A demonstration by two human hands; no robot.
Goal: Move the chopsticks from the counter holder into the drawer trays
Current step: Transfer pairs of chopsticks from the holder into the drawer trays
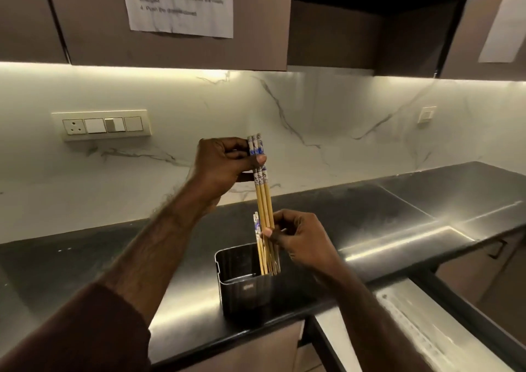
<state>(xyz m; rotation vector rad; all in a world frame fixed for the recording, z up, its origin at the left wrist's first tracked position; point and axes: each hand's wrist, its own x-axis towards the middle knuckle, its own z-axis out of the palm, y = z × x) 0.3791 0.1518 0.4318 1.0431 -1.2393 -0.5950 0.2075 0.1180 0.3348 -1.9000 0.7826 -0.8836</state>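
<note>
Your left hand pinches the patterned tops of three chopsticks, held upright above the dark metal holder at the near counter edge. Your right hand grips them lower down (more chopsticks stand in the holder). An open drawer sits near right.

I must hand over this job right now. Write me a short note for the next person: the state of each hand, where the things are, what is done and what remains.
Left hand: shut on the raised chopsticks, gripping their patterned tops, above the holder.
Right hand: pinching the same bundle lower down, near the holder's rim.
Things: the holder stands on the black counter. At least one more chopstick is leaning in it. The open drawer is at lower right; its trays are not clearly visible.
Done: one bundle is lifted, tips about level with the holder's rim.
Left: carry the bundle to the drawer trays, then fetch what remains in the holder.
</note>
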